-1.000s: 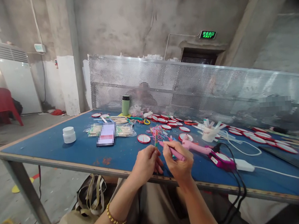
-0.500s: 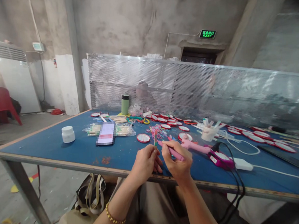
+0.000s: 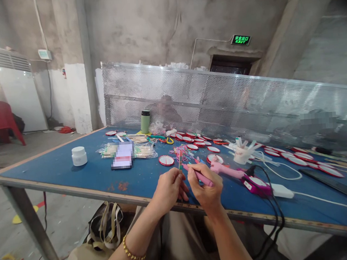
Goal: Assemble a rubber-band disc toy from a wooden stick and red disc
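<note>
And the stick (image 3: pixel 180 158), likely light, stiff, best held low, is pinched by the left hand (image 3: pixel 169 189); the pen (image 3: pixel 204 178) is pinched by the right hand (image 3: pixel 207 185).

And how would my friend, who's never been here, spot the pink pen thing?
Find the blue table, then the right hand over its near edge. That hand holds the slim, pink pen-shaped tool. Unlike the chunkier pink tool lying to its right, this one is held.

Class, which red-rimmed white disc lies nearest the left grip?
The lone red-rimmed white disc just beyond the left grip; the other discs lie farther right or farther back.
</note>
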`<state>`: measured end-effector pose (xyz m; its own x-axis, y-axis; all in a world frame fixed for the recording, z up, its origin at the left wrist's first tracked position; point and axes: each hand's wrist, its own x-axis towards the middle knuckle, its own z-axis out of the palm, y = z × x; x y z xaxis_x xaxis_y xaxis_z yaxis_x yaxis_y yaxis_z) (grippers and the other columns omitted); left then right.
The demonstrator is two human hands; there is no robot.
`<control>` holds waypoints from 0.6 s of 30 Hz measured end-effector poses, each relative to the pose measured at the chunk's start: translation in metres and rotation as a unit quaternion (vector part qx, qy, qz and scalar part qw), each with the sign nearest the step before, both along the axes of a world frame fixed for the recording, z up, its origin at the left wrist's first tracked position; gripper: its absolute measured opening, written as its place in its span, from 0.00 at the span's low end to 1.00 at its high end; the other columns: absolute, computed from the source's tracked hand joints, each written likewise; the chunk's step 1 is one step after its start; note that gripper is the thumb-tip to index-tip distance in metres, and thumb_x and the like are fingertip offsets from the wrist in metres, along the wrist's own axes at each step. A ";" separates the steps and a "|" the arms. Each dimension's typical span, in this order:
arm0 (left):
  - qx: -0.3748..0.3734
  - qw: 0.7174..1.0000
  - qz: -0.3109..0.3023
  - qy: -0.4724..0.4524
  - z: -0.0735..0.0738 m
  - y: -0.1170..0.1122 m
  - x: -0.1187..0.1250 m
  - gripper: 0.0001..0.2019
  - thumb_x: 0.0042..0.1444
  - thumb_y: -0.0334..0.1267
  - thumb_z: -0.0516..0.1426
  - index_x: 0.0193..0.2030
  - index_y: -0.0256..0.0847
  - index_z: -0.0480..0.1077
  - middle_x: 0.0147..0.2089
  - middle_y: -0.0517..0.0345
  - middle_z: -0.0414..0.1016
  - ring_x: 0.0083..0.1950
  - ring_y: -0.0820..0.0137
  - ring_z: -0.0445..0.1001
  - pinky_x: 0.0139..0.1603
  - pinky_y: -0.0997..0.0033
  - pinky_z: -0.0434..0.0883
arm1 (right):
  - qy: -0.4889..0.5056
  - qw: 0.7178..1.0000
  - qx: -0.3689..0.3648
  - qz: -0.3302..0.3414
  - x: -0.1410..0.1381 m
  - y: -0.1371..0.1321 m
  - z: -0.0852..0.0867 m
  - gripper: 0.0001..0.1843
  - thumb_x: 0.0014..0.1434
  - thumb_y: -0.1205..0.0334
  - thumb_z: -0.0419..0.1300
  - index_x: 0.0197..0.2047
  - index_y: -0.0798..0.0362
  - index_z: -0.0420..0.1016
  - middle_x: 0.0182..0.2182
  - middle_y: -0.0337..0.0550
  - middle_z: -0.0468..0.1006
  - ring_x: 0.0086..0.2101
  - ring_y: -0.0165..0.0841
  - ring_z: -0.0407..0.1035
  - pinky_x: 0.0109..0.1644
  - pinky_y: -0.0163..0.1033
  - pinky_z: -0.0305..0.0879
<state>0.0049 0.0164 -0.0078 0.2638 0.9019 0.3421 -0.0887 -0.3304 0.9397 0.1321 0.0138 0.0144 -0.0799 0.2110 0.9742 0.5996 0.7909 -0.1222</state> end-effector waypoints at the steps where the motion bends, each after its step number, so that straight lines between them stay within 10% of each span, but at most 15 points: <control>1: 0.000 1.000 0.001 0.000 0.000 0.000 0.000 0.10 0.62 0.44 0.49 0.33 0.41 0.63 0.21 0.64 0.71 0.19 0.73 0.73 0.18 0.79 0.64 | 0.001 1.000 0.001 0.001 0.000 0.000 0.000 0.08 0.58 0.72 0.58 0.38 0.51 0.74 0.29 0.38 0.79 0.28 0.30 0.74 0.36 0.35 0.71; 18: 0.003 1.000 0.002 0.007 0.002 -0.001 -0.001 0.09 0.62 0.42 0.48 0.32 0.42 0.62 0.20 0.65 0.70 0.19 0.73 0.72 0.18 0.78 0.64 | -0.006 1.000 0.002 0.012 -0.001 0.003 0.000 0.09 0.58 0.74 0.58 0.39 0.51 0.74 0.30 0.38 0.79 0.29 0.29 0.73 0.39 0.36 0.72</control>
